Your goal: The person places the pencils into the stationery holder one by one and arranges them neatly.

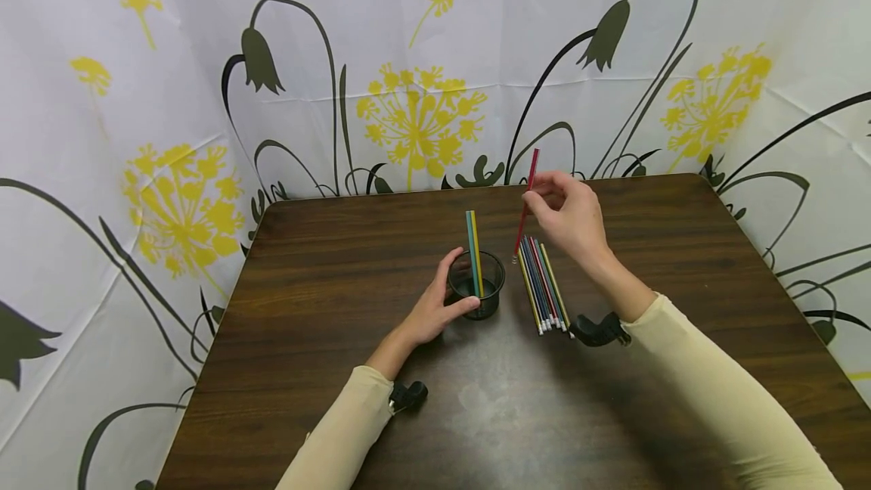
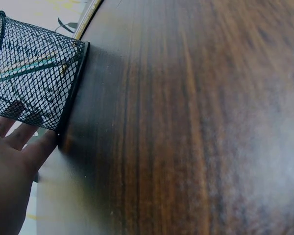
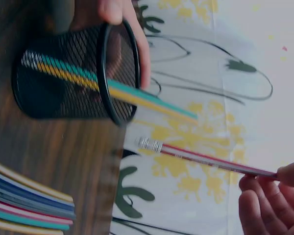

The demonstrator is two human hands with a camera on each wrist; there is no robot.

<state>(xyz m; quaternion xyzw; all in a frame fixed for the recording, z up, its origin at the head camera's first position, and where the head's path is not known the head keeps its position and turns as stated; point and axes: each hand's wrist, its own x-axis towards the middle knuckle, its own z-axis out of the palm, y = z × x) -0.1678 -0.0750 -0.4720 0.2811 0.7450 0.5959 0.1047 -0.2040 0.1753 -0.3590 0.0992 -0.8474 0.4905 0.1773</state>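
Note:
My left hand [image 1: 432, 312] holds a black mesh pencil cup [image 1: 491, 301] round its side, thumb toward the front. The cup stands upright on the table. Inside it lean a teal pencil [image 3: 171, 110] and a yellow pencil [image 3: 147, 103], their upper ends above the rim. Up and to the right of the cup, my right hand [image 1: 568, 218] pinches a red pencil [image 3: 206, 159] between thumb and fingers near one end. Its eraser end points down, apart from the cup. Below that hand lies a row of several pencils [image 1: 542, 286] in mixed colours, side by side.
The dark wooden table [image 1: 327, 308] reaches back to a white curtain [image 1: 299, 134] with a flower print. Black wrist mounts [image 1: 599, 330] sit at both sleeves. The pencil row lies just right of the cup, with its eraser ends toward me.

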